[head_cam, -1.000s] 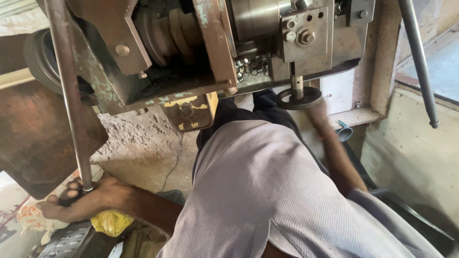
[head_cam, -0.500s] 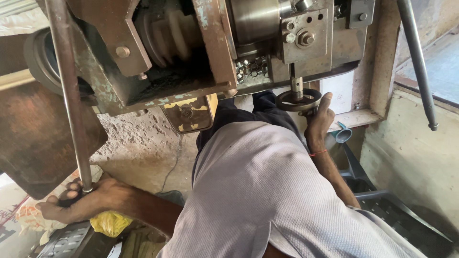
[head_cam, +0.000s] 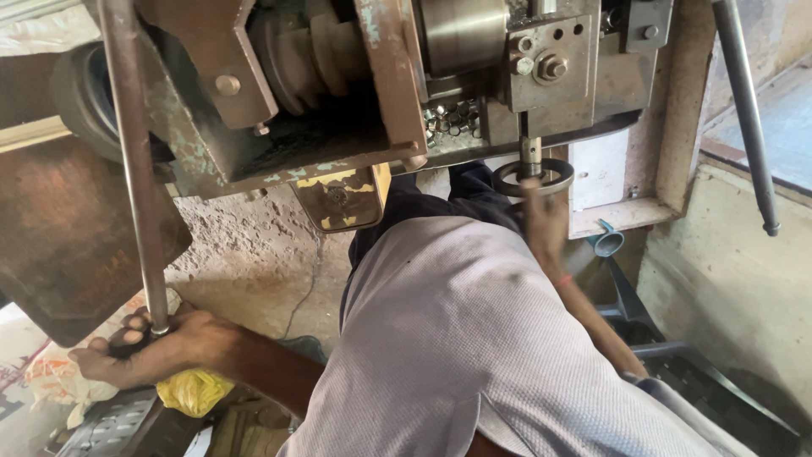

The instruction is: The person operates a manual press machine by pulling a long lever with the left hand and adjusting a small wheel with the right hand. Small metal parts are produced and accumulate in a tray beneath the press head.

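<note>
Gripping entry, left hand (head_cam: 161, 347): we had our fingers closed round the lower end of a long steel lever rod (head_cam: 134, 169), which ran up past the rusted machine frame (head_cam: 279, 93) and out of view at the top.

Right hand (head_cam: 545, 224): raised to the small round ring piece (head_cam: 533, 178) seated at the foot of the short vertical spindle (head_cam: 530, 151). The hand was blurred, so we could not tell whether the fingers pinched the ring or only touched its lower edge.

Work piece: the ring sat directly under the bolted tool block (head_cam: 550, 59), around or against the spindle, not yet clear of it.

Surroundings: a stepped pulley (head_cam: 313, 51) and a polished steel drum (head_cam: 461, 34) above; a scatter of small shiny metal parts (head_cam: 452, 123) on the ledge behind the spindle; a yellow-painted bracket (head_cam: 342, 199) below the frame; a second rod (head_cam: 744, 110) hanging at right; a yellow bag (head_cam: 193, 391) beside our left hand; rough concrete floor (head_cam: 245, 262).

Progress, as we judged it: both hands were in position, lever held and ring at the spindle. Whether a stroke was finished or pending, we could not tell; the ring remained to be dealt with at the spindle.
</note>
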